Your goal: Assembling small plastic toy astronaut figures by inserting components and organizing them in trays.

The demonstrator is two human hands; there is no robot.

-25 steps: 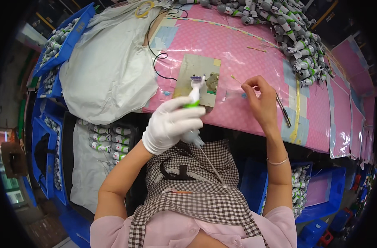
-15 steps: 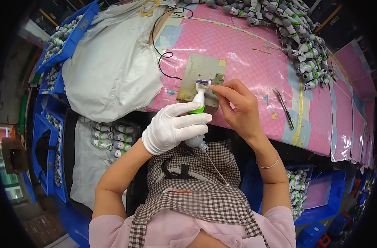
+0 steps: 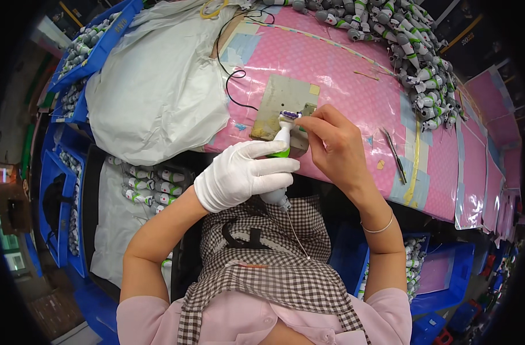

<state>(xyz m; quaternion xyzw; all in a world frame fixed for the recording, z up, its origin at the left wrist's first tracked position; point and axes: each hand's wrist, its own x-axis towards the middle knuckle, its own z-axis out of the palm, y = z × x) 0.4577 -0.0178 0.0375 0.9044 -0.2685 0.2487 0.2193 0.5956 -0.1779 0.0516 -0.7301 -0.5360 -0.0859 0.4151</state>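
Observation:
My left hand [image 3: 239, 175], in a white glove, is wrapped round a white plastic piece with a green band and a grey rounded end [image 3: 283, 137]. A thin pale cord [image 3: 297, 234] hangs from the grey end over my checked apron. The white tip of the piece meets a small purple-topped part [image 3: 289, 115] on a grey metal plate [image 3: 274, 98]. Beside that tip, the thumb and forefinger of my bare right hand [image 3: 338, 148] are pinched together. What they hold, if anything, is too small to make out.
Tweezers [image 3: 395, 155] lie on the pink table cover [image 3: 343, 92] to the right. A heap of similar pieces [image 3: 426, 80] stands at the far right. White sheeting [image 3: 159, 98] and a black cable [image 3: 231, 86] are on the left, with blue bins [image 3: 110, 43] beyond.
The view has shifted slightly. The piece stays in my left hand, and my right fingertips remain pinched close to its tip.

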